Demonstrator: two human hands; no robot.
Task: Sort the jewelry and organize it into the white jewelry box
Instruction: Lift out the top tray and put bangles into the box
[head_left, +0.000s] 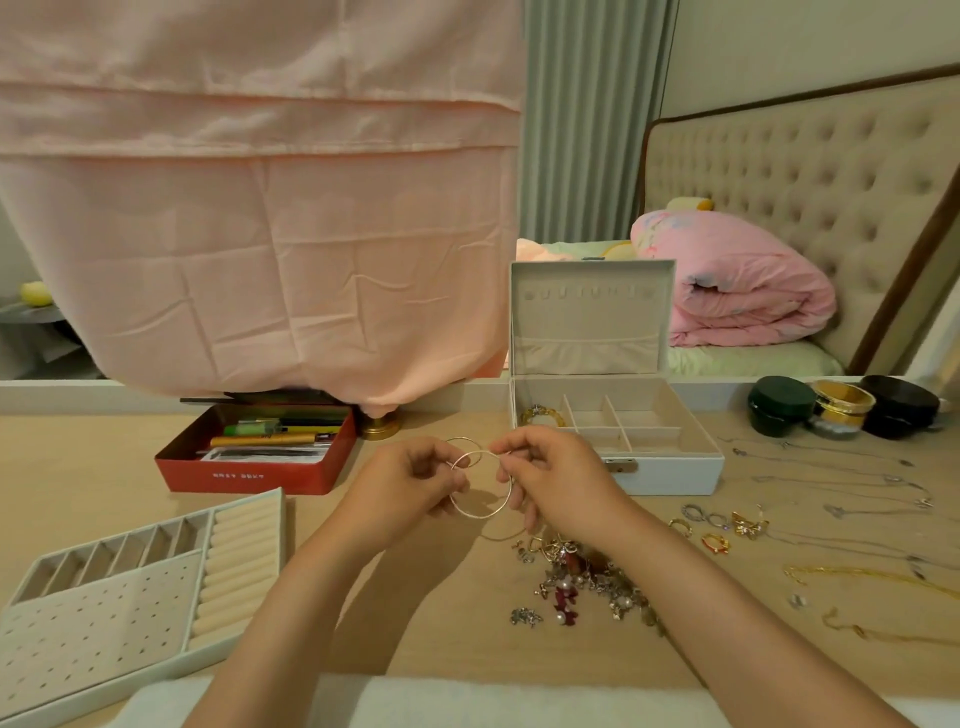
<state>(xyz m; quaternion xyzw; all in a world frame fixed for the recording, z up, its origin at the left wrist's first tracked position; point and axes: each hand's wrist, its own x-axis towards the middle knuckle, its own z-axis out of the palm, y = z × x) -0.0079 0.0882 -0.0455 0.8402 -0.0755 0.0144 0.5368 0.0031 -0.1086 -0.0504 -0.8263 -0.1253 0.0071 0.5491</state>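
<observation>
My left hand and my right hand together pinch thin gold hoop bangles, held above the wooden table in front of the white jewelry box. The box stands open, lid up, with a gold bracelet in its left compartment. A loose pile of jewelry lies under my right wrist. Several rings and thin chains are laid out to the right. The box's removable tray sits at the lower left.
A red tin with pens stands left of the box. Dark round jars and gold bangles sit at the back right. Pink cloth hangs over the mirror behind. A white padded edge runs along the table's front.
</observation>
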